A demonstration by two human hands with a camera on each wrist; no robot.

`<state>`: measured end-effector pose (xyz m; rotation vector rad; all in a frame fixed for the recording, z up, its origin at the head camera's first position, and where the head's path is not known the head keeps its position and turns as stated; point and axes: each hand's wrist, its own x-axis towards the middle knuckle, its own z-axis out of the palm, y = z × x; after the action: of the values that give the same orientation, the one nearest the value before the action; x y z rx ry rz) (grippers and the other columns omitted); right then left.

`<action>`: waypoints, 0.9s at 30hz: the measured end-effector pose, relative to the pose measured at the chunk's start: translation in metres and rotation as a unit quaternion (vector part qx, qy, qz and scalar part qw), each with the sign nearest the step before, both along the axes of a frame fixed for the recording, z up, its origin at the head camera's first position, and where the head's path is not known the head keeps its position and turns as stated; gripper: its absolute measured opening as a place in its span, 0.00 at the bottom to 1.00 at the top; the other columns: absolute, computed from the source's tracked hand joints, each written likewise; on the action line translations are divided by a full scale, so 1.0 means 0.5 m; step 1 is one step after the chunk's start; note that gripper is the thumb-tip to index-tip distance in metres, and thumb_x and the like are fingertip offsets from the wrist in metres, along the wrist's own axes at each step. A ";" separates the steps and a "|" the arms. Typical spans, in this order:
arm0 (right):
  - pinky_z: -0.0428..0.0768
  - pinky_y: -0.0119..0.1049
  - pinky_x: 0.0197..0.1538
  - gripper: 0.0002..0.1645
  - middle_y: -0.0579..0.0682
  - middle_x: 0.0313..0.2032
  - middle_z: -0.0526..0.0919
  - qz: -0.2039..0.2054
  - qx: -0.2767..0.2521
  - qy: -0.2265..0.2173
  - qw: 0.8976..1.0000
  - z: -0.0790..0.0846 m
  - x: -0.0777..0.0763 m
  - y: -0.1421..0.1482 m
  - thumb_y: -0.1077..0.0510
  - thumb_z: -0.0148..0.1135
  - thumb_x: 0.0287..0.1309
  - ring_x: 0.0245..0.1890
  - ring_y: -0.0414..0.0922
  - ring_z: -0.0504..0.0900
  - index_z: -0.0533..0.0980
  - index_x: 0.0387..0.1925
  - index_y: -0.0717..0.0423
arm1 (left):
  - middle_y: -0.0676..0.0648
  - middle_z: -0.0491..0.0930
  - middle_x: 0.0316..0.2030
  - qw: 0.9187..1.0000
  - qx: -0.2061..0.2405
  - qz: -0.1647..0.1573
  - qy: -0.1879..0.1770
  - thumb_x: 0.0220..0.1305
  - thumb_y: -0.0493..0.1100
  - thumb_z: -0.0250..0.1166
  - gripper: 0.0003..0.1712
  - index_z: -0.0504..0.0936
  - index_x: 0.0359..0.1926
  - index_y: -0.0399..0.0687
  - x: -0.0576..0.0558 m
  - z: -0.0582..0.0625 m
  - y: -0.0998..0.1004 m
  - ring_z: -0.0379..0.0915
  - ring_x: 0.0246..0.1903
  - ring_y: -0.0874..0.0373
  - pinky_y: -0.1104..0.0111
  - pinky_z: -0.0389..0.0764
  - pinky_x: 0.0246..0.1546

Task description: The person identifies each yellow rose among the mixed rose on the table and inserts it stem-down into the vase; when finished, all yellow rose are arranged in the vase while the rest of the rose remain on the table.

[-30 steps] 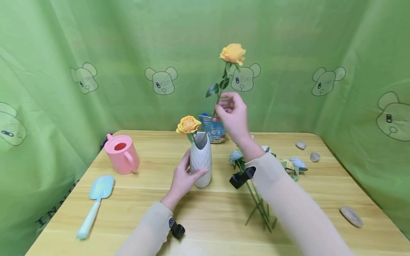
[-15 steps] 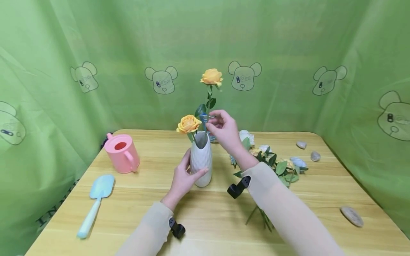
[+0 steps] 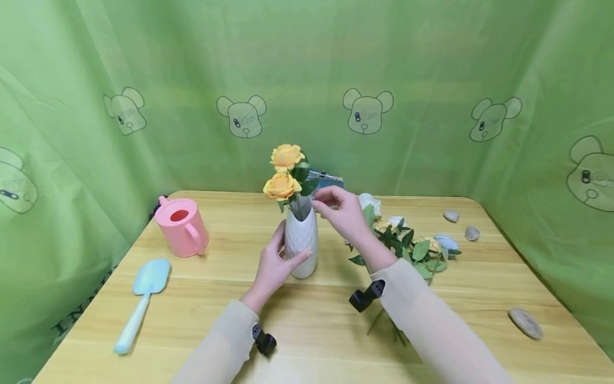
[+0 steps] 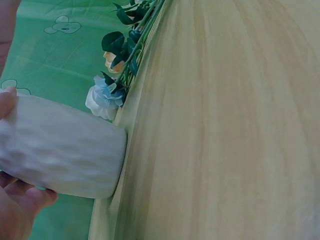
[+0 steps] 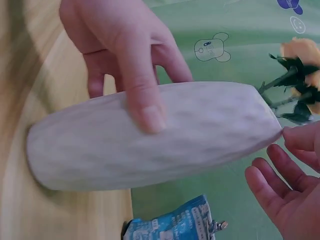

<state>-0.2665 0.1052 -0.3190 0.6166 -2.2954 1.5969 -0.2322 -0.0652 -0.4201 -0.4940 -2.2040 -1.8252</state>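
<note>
A white textured vase stands upright on the table. My left hand grips its side, thumb across the front, as the right wrist view also shows the thumb on the vase. Two yellow-orange roses stand in the mouth, the upper rose just above the lower rose, both leaning left. My right hand is at the right side of the rim, its thumb and forefinger tips right at the edge. In the right wrist view the other fingers of the right hand are loosely bent, with no stem between them.
Several white, yellow and blue flowers lie right of the vase, partly behind the right arm. A blue packet stands behind it. A pink watering can and pale blue trowel are left; several stones lie right.
My right hand has brought the second rose left and down into the vase and has let go of its stem. My left hand has stayed on the vase.
</note>
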 end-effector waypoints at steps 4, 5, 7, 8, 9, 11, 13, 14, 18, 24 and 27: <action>0.79 0.30 0.30 0.09 0.62 0.34 0.81 0.001 0.009 -0.008 1.000 -0.002 0.026 0.015 0.66 0.61 0.57 0.31 0.51 0.78 0.77 0.38 0.70 | 0.50 0.62 0.65 1.000 -0.010 0.007 -0.004 0.49 0.50 0.72 0.50 0.56 0.70 0.56 -0.019 -0.020 -0.002 0.62 0.60 0.55 0.59 0.70 0.56; 0.80 0.31 0.30 0.09 0.63 0.34 0.81 0.001 0.011 -0.009 1.000 0.002 0.036 0.017 0.67 0.61 0.56 0.31 0.52 0.78 0.77 0.38 0.71 | 0.50 0.62 0.65 1.000 -0.011 0.008 -0.003 0.49 0.51 0.72 0.50 0.55 0.70 0.56 -0.020 -0.020 -0.002 0.63 0.60 0.55 0.59 0.70 0.56; 0.81 0.35 0.31 0.09 0.64 0.34 0.80 0.004 0.012 -0.012 1.000 0.008 0.055 0.021 0.68 0.60 0.57 0.31 0.54 0.78 0.76 0.38 0.72 | 0.49 0.62 0.65 1.000 -0.007 0.008 0.001 0.49 0.51 0.72 0.50 0.55 0.70 0.55 -0.020 -0.020 -0.002 0.62 0.61 0.52 0.57 0.70 0.56; 0.82 0.38 0.32 0.09 0.64 0.34 0.80 0.004 0.014 -0.016 1.000 0.010 0.063 0.024 0.69 0.59 0.57 0.32 0.55 0.78 0.76 0.39 0.73 | 0.49 0.62 0.65 1.000 -0.005 0.008 0.000 0.49 0.52 0.72 0.50 0.56 0.70 0.55 -0.020 -0.020 -0.002 0.63 0.61 0.52 0.57 0.70 0.56; 0.82 0.40 0.33 0.09 0.64 0.34 0.80 0.004 0.015 -0.022 1.000 0.010 0.069 0.028 0.69 0.59 0.57 0.32 0.56 0.78 0.76 0.39 0.72 | 0.49 0.62 0.66 1.000 -0.004 0.008 0.000 0.49 0.52 0.72 0.50 0.56 0.70 0.55 -0.019 -0.020 -0.001 0.63 0.60 0.51 0.56 0.70 0.56; 0.82 0.42 0.33 0.09 0.61 0.34 0.80 0.003 0.015 -0.035 0.999 -0.003 0.071 0.041 0.66 0.60 0.58 0.32 0.55 0.78 0.77 0.39 0.69 | 0.49 0.62 0.65 1.000 -0.003 0.010 -0.002 0.49 0.53 0.72 0.50 0.56 0.70 0.56 -0.018 -0.020 -0.001 0.63 0.60 0.51 0.56 0.70 0.55; 0.82 0.42 0.33 0.09 0.59 0.34 0.80 -0.002 0.016 -0.052 0.998 -0.023 0.067 0.059 0.64 0.60 0.59 0.33 0.54 0.79 0.77 0.40 0.66 | 0.49 0.63 0.65 1.000 -0.003 0.011 -0.004 0.48 0.54 0.73 0.50 0.56 0.70 0.57 -0.018 -0.022 0.000 0.63 0.60 0.52 0.57 0.70 0.55; 0.82 0.41 0.33 0.10 0.58 0.34 0.80 -0.003 0.015 -0.060 0.998 -0.034 0.064 0.070 0.62 0.60 0.59 0.33 0.53 0.79 0.77 0.41 0.65 | 0.49 0.64 0.64 1.000 -0.002 0.013 -0.006 0.48 0.54 0.73 0.50 0.57 0.70 0.57 -0.018 -0.022 0.000 0.63 0.60 0.54 0.58 0.70 0.56; 0.82 0.42 0.33 0.15 0.59 0.36 0.80 -0.012 0.008 -0.084 0.996 -0.070 0.062 0.117 0.60 0.61 0.59 0.32 0.52 0.79 0.76 0.46 0.63 | 0.46 0.66 0.62 1.000 -0.006 0.017 -0.011 0.47 0.55 0.73 0.51 0.57 0.69 0.57 -0.017 -0.024 0.001 0.64 0.59 0.55 0.59 0.70 0.56; 0.82 0.46 0.35 0.18 0.64 0.40 0.78 -0.040 0.005 -0.123 0.992 -0.101 0.083 0.192 0.58 0.62 0.58 0.33 0.52 0.80 0.74 0.48 0.63 | 0.43 0.66 0.61 0.999 -0.024 0.020 -0.014 0.47 0.55 0.73 0.51 0.56 0.69 0.53 -0.012 -0.022 0.002 0.64 0.59 0.53 0.57 0.68 0.58; 0.83 0.45 0.36 0.19 0.65 0.41 0.78 -0.054 0.004 -0.138 0.989 -0.115 0.093 0.227 0.59 0.62 0.58 0.33 0.52 0.81 0.73 0.50 0.64 | 0.42 0.67 0.61 1.000 -0.020 0.019 -0.011 0.47 0.54 0.74 0.52 0.56 0.69 0.52 -0.011 -0.019 0.004 0.64 0.59 0.52 0.56 0.67 0.59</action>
<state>-0.2199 0.2185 -0.3767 0.2806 -2.4812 1.7139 -0.2378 -0.0633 -0.4296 -0.4382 -2.2522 -1.7806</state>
